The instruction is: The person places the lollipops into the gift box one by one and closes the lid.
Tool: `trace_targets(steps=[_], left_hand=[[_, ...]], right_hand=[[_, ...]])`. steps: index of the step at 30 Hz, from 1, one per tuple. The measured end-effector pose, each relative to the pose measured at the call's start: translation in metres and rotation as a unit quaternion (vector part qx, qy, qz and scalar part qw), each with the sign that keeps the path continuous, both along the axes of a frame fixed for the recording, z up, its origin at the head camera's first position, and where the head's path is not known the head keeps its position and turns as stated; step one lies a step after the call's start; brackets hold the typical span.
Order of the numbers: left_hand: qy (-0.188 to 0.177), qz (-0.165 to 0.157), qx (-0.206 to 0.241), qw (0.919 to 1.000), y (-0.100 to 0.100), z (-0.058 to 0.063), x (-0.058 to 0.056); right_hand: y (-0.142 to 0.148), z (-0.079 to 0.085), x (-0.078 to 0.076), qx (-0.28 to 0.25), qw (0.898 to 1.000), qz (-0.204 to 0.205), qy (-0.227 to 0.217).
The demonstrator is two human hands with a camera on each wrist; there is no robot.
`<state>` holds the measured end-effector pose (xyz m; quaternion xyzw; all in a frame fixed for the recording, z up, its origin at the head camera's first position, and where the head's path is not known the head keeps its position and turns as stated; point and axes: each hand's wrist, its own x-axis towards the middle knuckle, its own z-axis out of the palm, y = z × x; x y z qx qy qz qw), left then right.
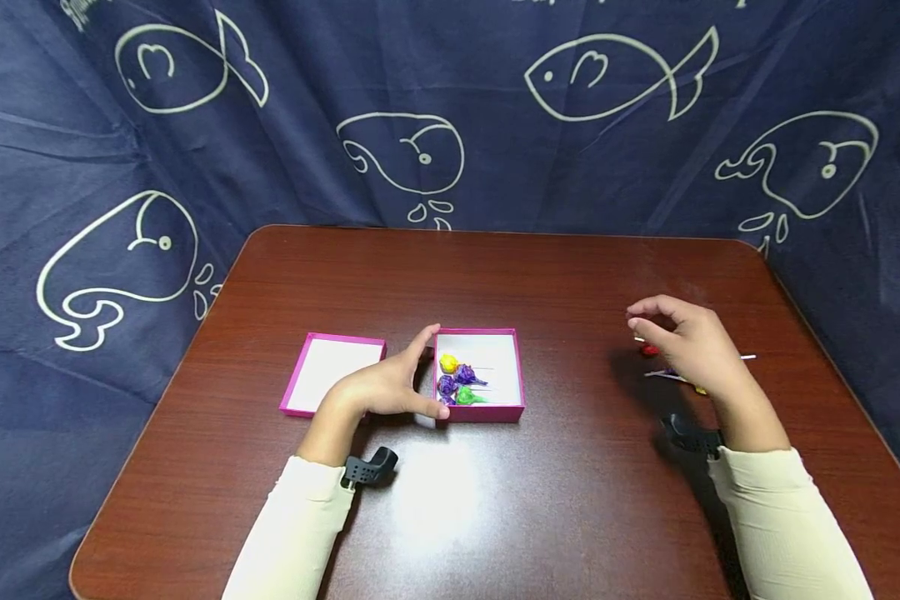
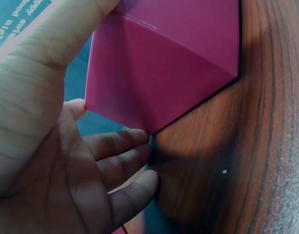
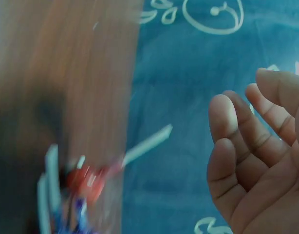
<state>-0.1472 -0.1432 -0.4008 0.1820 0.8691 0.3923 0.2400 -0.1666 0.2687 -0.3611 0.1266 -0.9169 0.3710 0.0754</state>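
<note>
My left hand (image 1: pixel 390 387) grips a pink box (image 1: pixel 487 414) by its left end, thumb at the front wall and index finger at the back corner. Inside the white-lined box lie a yellow lollipop (image 1: pixel 448 363), purple lollipops (image 1: pixel 465 374) and a green lollipop (image 1: pixel 467 396). In the left wrist view, the other fingers (image 2: pixel 122 163) stay near the box's lower corner. Over the right of the table, my right hand (image 1: pixel 693 337) hovers with loosely bent fingers, holding nothing. Below it are a red lollipop (image 3: pixel 86 183) and other lollipops, partly hidden by the hand.
A pink box lid (image 1: pixel 337 367) with a white inside lies left of the box, partly behind my left hand. The brown wooden table (image 1: pixel 570 517) has rounded corners. Dark blue cloth (image 1: pixel 495 167) with fish and whale drawings hangs around it.
</note>
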Motion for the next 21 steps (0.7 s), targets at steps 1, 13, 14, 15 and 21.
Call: trace_targets(steps=[1, 13, 14, 15, 21], left_hand=[[0.001, -0.001, 0.001, 1.0000, 0.000, 0.000, 0.000], [0.001, 0.002, 0.004, 1.0000, -0.001, -0.001, 0.000], [0.001, 0.003, 0.004, 1.0000, -0.001, -0.002, 0.000], [0.001, 0.003, 0.004, 1.0000, -0.002, -0.002, 0.000], [-0.001, 0.002, 0.005, 1.0000, -0.002, -0.002, 0.000]], right_hand=[[0.006, -0.002, 0.002, 0.007, 1.000, -0.006, 0.000], [0.065, -0.029, 0.026, 0.067, 0.996, -0.063, -0.019], [0.069, -0.031, 0.027, 0.070, 0.995, -0.065, -0.019], [0.072, -0.033, 0.028, 0.075, 0.995, -0.067, -0.018], [0.089, -0.044, 0.033, 0.113, 0.991, -0.071, 0.002]])
